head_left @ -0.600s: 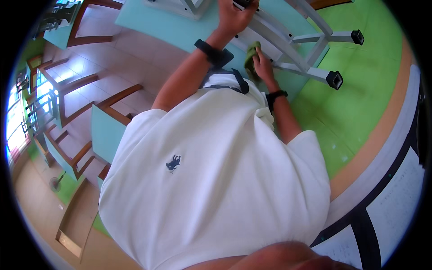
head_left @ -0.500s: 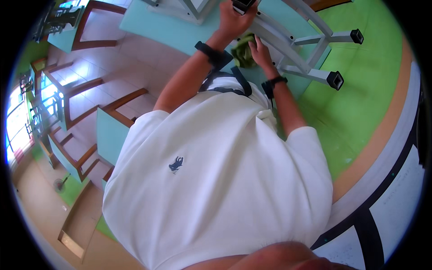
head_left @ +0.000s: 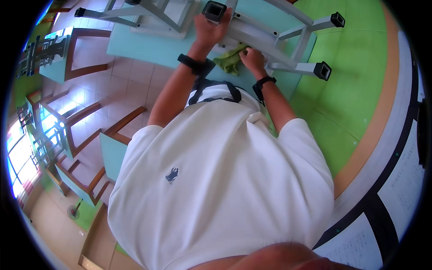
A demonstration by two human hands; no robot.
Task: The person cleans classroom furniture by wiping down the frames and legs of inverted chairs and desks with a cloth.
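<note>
Fingers of right hand (head_left: 252, 57) pressing green cloth (head_left: 230, 60) | left hand (head_left: 210, 30) gripping grey frame leg (head_left: 252, 38)

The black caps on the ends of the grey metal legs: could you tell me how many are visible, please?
4. One under the left hand at, one upper right, one at right, one far upper left. Others may lie beyond the top edge.

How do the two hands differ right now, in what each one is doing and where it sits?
The left hand grips a grey metal leg of the upturned frame just below its black end cap; the right hand presses a green cloth against a lower bar. The left hand is stretched farther from the body; the right hand sits closer in. The left hand's fingers wrap around the leg; the right hand lies knuckles up on the cloth. Both wrists wear black bands.
</note>
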